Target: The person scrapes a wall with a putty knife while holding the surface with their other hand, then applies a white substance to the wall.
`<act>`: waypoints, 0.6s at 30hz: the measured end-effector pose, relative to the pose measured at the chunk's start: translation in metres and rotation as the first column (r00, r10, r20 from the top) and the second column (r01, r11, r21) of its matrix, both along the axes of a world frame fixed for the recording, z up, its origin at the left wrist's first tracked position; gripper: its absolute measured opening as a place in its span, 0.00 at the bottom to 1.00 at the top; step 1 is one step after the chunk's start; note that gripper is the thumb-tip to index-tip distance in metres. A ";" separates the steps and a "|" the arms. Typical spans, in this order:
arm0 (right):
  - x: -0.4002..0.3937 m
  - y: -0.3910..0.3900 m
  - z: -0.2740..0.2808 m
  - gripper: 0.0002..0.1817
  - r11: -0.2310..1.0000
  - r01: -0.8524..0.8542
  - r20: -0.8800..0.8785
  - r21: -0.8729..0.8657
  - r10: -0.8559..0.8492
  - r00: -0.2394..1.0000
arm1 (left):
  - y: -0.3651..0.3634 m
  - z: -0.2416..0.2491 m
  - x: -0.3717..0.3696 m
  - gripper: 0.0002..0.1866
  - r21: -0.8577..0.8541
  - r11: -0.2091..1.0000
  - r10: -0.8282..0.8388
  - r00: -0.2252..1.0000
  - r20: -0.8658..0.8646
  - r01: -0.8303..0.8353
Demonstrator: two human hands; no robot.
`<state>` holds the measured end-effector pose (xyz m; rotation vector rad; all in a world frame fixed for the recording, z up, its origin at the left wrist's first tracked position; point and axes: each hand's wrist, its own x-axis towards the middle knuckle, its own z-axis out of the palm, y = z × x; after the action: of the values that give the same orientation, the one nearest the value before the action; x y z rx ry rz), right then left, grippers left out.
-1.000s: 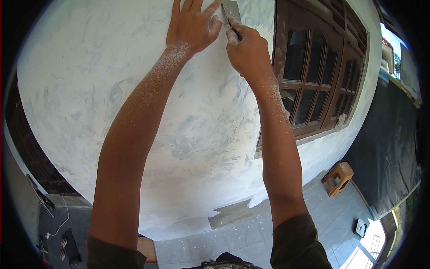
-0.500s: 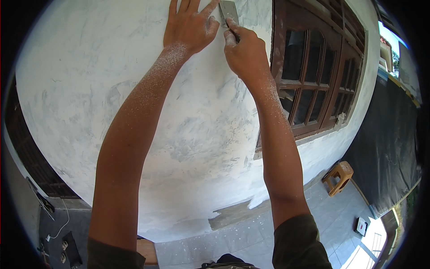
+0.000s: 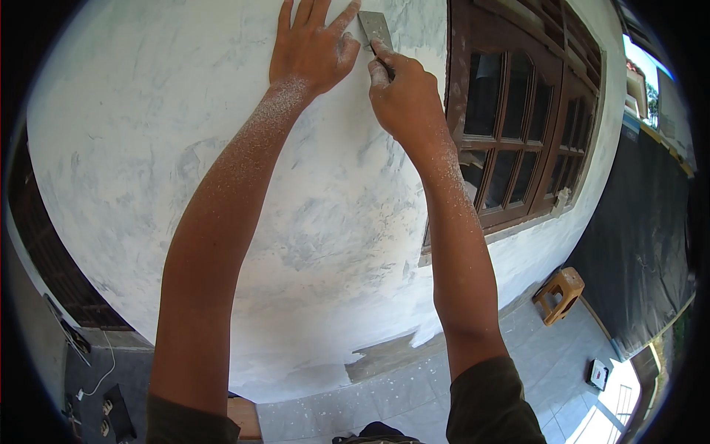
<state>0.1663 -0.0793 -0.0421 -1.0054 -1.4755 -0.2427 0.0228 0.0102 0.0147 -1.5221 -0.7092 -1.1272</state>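
Observation:
Flat against the white patchy wall [image 3: 325,214], near the top of the view, my left hand [image 3: 310,50] has its fingers spread and holds nothing. White dust covers its wrist and thumb. Just to the right, my right hand [image 3: 405,89] grips the dark handle of a scraper [image 3: 376,28]. The scraper's flat grey metal blade points up and rests on or very close to the wall, beside the left thumb and forefinger. The fingertips of the left hand are partly cut off by the top edge.
A brown wooden window [image 3: 510,140] with glass panes is right of my right arm. On the tiled floor [image 3: 510,355] stand a yellow-brown stool [image 3: 560,294] and a small white and black container [image 3: 596,374]. A black sheet [image 3: 629,237] hangs at the right.
The scraper and my right hand have moved slightly down, and more of the blade shows. My left hand stays nearly where it was on the wall.

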 end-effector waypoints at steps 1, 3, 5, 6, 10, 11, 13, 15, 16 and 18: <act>-0.001 0.003 -0.009 0.21 1.000 0.010 0.017 0.026 -0.011 1.000 | 0.000 0.000 0.000 0.33 0.014 1.000 0.004 1.000 -0.001 -0.004; -0.001 0.007 -0.006 0.21 0.998 0.022 0.040 0.055 -0.024 0.999 | -0.001 -0.002 0.000 0.33 -0.001 1.000 0.001 1.000 -0.002 -0.001; -0.002 0.013 0.011 0.21 0.998 -0.049 -0.043 -0.028 0.048 0.998 | -0.001 -0.001 0.000 0.33 -0.017 1.000 0.005 1.000 -0.009 -0.006; -0.002 0.013 0.010 0.21 0.998 -0.051 -0.046 -0.029 0.049 0.998 | 0.000 0.001 0.000 0.33 -0.016 1.000 0.012 1.000 -0.004 -0.012; 0.001 0.012 -0.013 0.22 0.994 0.039 0.029 0.102 -0.042 0.999 | 0.003 0.000 0.000 0.33 0.019 1.000 -0.010 1.000 -0.007 0.010; 0.001 0.014 -0.019 0.22 0.986 0.063 0.066 0.153 -0.073 0.995 | 0.004 -0.001 0.000 0.33 0.016 1.000 -0.011 1.000 -0.007 0.011; 0.000 0.019 -0.001 0.21 0.992 0.019 0.034 0.125 -0.023 0.999 | 0.002 0.000 0.000 0.33 0.010 1.000 0.005 1.000 0.000 -0.005; -0.002 0.016 0.010 0.21 0.995 -0.032 -0.009 0.094 0.033 0.999 | 0.001 0.000 0.000 0.33 -0.005 1.000 0.019 1.000 0.001 -0.019; -0.002 0.009 0.012 0.21 0.997 -0.031 -0.004 0.074 0.032 0.999 | 0.001 0.000 0.000 0.33 -0.020 0.999 0.029 1.000 0.005 -0.029; -0.001 -0.001 0.004 0.21 0.999 -0.033 -0.016 -0.003 0.033 0.999 | 0.002 -0.002 -0.001 0.33 -0.009 1.000 0.020 1.000 0.000 -0.020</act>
<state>0.1655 -0.0804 -0.0381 -0.9833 -1.4771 -0.2079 0.0222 0.0117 0.0128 -1.5191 -0.7286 -1.1100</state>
